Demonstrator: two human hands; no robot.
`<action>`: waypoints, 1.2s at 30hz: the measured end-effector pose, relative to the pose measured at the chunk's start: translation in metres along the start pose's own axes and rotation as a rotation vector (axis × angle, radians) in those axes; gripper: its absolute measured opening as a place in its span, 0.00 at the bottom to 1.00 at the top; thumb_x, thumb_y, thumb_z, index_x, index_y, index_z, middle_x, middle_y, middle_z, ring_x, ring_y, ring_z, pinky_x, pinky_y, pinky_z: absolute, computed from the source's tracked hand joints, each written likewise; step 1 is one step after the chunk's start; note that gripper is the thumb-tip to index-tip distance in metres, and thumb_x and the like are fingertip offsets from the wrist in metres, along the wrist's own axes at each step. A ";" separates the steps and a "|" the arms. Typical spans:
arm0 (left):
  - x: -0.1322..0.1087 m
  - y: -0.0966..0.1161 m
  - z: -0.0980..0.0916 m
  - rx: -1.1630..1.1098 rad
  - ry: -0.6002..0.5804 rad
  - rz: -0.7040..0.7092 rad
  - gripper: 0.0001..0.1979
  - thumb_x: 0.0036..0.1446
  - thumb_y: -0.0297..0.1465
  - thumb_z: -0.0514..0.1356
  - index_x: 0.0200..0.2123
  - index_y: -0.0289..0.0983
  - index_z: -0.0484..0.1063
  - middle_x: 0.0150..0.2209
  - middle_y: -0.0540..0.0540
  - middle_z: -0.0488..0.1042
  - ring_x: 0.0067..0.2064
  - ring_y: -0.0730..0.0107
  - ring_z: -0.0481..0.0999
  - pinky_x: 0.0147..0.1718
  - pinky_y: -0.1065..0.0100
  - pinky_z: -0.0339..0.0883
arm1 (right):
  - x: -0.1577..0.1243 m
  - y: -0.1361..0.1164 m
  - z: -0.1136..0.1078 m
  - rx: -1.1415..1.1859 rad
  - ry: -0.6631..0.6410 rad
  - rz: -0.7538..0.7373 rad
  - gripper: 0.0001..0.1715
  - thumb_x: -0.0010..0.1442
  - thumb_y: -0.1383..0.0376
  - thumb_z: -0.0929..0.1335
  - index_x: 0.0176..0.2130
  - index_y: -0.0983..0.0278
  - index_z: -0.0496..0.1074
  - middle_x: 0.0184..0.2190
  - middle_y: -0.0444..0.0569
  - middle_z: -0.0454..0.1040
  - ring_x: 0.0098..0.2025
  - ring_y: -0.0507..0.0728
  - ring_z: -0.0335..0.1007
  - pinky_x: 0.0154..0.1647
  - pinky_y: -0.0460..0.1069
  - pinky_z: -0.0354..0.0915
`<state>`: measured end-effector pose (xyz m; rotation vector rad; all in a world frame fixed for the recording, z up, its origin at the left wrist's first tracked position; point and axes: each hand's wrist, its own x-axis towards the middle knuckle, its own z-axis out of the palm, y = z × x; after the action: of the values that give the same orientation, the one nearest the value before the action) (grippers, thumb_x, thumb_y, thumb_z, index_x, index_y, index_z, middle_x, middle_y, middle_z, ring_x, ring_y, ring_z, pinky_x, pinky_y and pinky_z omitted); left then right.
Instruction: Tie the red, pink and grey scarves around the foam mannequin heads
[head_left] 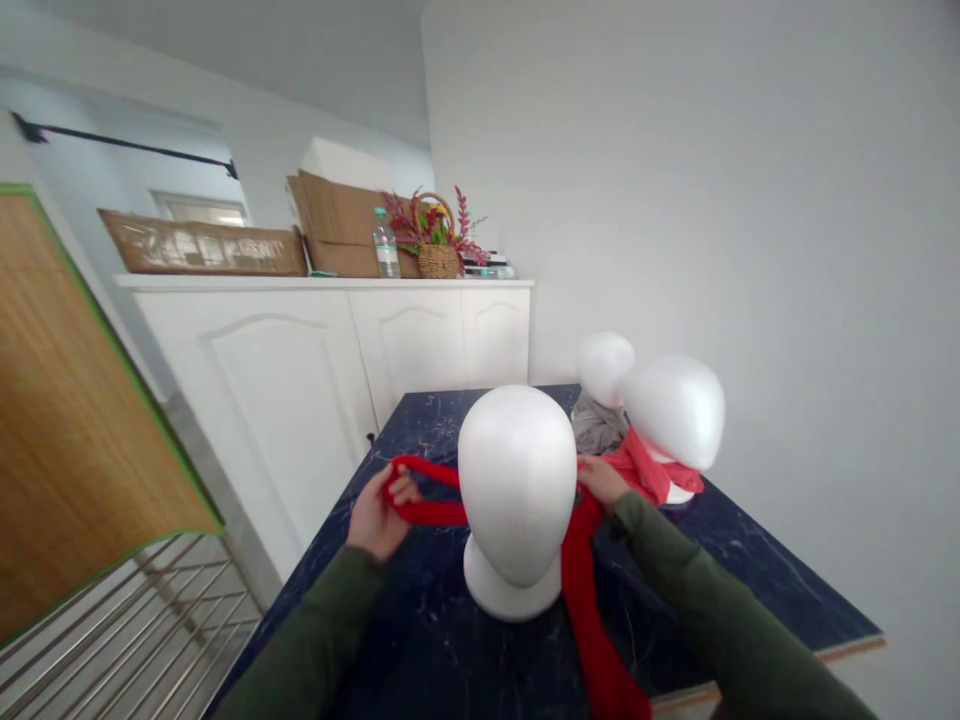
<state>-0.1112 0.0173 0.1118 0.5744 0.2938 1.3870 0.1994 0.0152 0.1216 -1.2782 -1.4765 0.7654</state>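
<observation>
My left hand [384,512] is closed on a loop of the red scarf [581,590], which wraps the nearest foam head [517,480] on the worktop [435,650]. My right hand [600,480] touches it, but I cannot tell its grip. The scarf looks soft, light and floppy, so it is best pinched near the neck. I count three foam heads and three scarves

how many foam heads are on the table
3. The nearest foam head stands in front with a red scarf round its neck; the second foam head is to its right, in a pink scarf; the third foam head is behind that one, over grey cloth. None looks hidden.
</observation>
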 end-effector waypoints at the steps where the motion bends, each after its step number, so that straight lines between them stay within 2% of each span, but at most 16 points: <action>1: -0.013 -0.010 -0.012 0.115 -0.020 -0.093 0.14 0.56 0.29 0.46 0.26 0.31 0.67 0.14 0.53 0.62 0.16 0.80 0.63 0.21 0.74 0.63 | -0.015 0.018 0.004 -0.031 -0.015 0.003 0.12 0.44 0.66 0.67 0.34 0.64 0.71 0.24 0.45 0.72 0.26 0.54 0.67 0.29 0.50 0.65; 3: -0.039 -0.028 -0.026 0.354 -0.112 -0.262 0.16 0.53 0.33 0.47 0.24 0.30 0.69 0.16 0.47 0.67 0.19 0.72 0.68 0.24 0.70 0.64 | -0.043 0.048 0.008 -0.125 -0.036 0.018 0.16 0.43 0.68 0.67 0.36 0.66 0.70 0.31 0.49 0.73 0.34 0.58 0.69 0.39 0.54 0.65; 6: -0.070 -0.049 -0.023 0.709 -0.271 -0.432 0.13 0.46 0.29 0.49 0.26 0.31 0.72 0.22 0.44 0.73 0.23 0.67 0.72 0.25 0.69 0.63 | -0.074 0.073 0.007 -0.508 0.005 -0.017 0.26 0.46 0.69 0.64 0.47 0.73 0.65 0.45 0.59 0.68 0.48 0.61 0.62 0.51 0.54 0.56; 8: -0.080 -0.063 -0.013 0.991 -0.395 -0.443 0.14 0.41 0.23 0.48 0.27 0.33 0.73 0.27 0.45 0.75 0.28 0.68 0.72 0.28 0.70 0.62 | -0.089 0.073 0.006 -0.735 0.015 -0.015 0.23 0.48 0.68 0.63 0.46 0.73 0.66 0.43 0.61 0.67 0.48 0.62 0.61 0.50 0.55 0.55; 10: -0.082 -0.078 -0.003 1.219 -0.468 -0.372 0.15 0.40 0.21 0.47 0.26 0.34 0.73 0.29 0.47 0.74 0.32 0.69 0.70 0.32 0.71 0.61 | -0.101 0.067 0.008 -0.908 0.020 0.027 0.15 0.50 0.67 0.63 0.38 0.71 0.70 0.38 0.60 0.68 0.45 0.64 0.62 0.48 0.57 0.56; 13: -0.079 -0.099 0.006 1.248 -0.414 -0.356 0.15 0.43 0.21 0.48 0.31 0.34 0.72 0.29 0.48 0.73 0.31 0.70 0.70 0.32 0.71 0.62 | -0.112 0.056 0.012 -0.961 -0.002 0.087 0.10 0.51 0.69 0.62 0.33 0.69 0.70 0.35 0.59 0.69 0.41 0.63 0.64 0.44 0.56 0.57; 16: -0.075 -0.116 0.010 1.134 -0.354 -0.452 0.17 0.44 0.21 0.51 0.38 0.34 0.70 0.28 0.48 0.73 0.27 0.70 0.70 0.28 0.69 0.64 | -0.117 0.049 0.017 -0.647 -0.147 0.116 0.10 0.52 0.70 0.60 0.32 0.68 0.69 0.32 0.55 0.71 0.36 0.59 0.66 0.39 0.53 0.59; 18: -0.073 -0.123 0.012 1.089 -0.389 -0.403 0.15 0.43 0.22 0.54 0.38 0.34 0.71 0.29 0.47 0.74 0.29 0.68 0.71 0.31 0.67 0.65 | -0.121 0.043 0.024 -0.209 -0.302 0.158 0.09 0.51 0.67 0.62 0.33 0.67 0.69 0.31 0.51 0.72 0.35 0.57 0.67 0.38 0.52 0.60; 21: -0.074 -0.126 0.013 1.045 -0.475 -0.226 0.19 0.43 0.25 0.60 0.42 0.35 0.70 0.38 0.44 0.74 0.40 0.61 0.70 0.43 0.62 0.62 | -0.131 0.033 0.045 0.560 -0.475 0.342 0.16 0.50 0.61 0.65 0.39 0.66 0.68 0.30 0.48 0.73 0.30 0.54 0.68 0.35 0.51 0.62; 23: -0.075 -0.123 0.012 1.015 -0.511 -0.167 0.25 0.43 0.28 0.62 0.48 0.35 0.65 0.43 0.41 0.71 0.45 0.58 0.68 0.48 0.59 0.59 | -0.139 0.027 0.062 0.875 -0.461 0.463 0.19 0.51 0.59 0.65 0.41 0.67 0.67 0.29 0.49 0.73 0.27 0.53 0.68 0.34 0.51 0.62; 25: -0.076 -0.120 0.010 0.995 -0.545 -0.188 0.28 0.44 0.30 0.61 0.50 0.35 0.62 0.46 0.39 0.69 0.46 0.57 0.68 0.48 0.58 0.59 | -0.144 0.024 0.076 0.951 -0.416 0.487 0.19 0.52 0.58 0.65 0.42 0.66 0.67 0.31 0.51 0.73 0.30 0.54 0.69 0.36 0.52 0.62; 26: -0.077 -0.118 0.009 1.005 -0.560 -0.218 0.27 0.44 0.31 0.61 0.50 0.34 0.62 0.47 0.39 0.69 0.46 0.57 0.68 0.48 0.59 0.60 | -0.144 0.024 0.081 0.904 -0.389 0.454 0.20 0.53 0.58 0.64 0.43 0.66 0.67 0.33 0.52 0.73 0.33 0.56 0.69 0.38 0.53 0.62; 28: -0.076 -0.117 0.007 1.067 -0.567 -0.260 0.26 0.44 0.30 0.61 0.49 0.35 0.64 0.46 0.40 0.69 0.45 0.58 0.69 0.47 0.59 0.61 | -0.143 0.025 0.085 0.643 -0.293 0.300 0.19 0.53 0.58 0.64 0.43 0.66 0.68 0.36 0.53 0.73 0.40 0.59 0.68 0.43 0.54 0.60; 32: -0.074 -0.122 0.007 1.148 -0.456 -0.163 0.26 0.42 0.25 0.62 0.47 0.38 0.66 0.47 0.44 0.69 0.49 0.58 0.66 0.52 0.59 0.55 | -0.138 0.034 0.080 -0.052 -0.030 -0.041 0.17 0.55 0.61 0.62 0.45 0.65 0.66 0.42 0.55 0.69 0.48 0.61 0.63 0.49 0.55 0.57; 34: -0.074 -0.124 0.013 1.098 -0.388 -0.144 0.22 0.44 0.25 0.60 0.47 0.39 0.67 0.48 0.45 0.69 0.52 0.58 0.64 0.55 0.60 0.51 | -0.141 0.039 0.077 -0.215 0.064 -0.108 0.21 0.56 0.61 0.60 0.49 0.65 0.60 0.45 0.57 0.66 0.49 0.61 0.60 0.49 0.56 0.57; 36: -0.076 -0.125 0.020 0.985 -0.304 -0.173 0.21 0.47 0.25 0.58 0.47 0.39 0.67 0.49 0.45 0.69 0.53 0.58 0.62 0.56 0.61 0.49 | -0.149 0.043 0.075 -0.280 0.151 -0.148 0.23 0.56 0.60 0.61 0.50 0.66 0.56 0.44 0.57 0.63 0.48 0.61 0.60 0.48 0.56 0.58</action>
<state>-0.0096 -0.0707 0.0507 1.5109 0.7666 0.8996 0.1346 -0.1071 0.0192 -1.3833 -1.5717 0.3649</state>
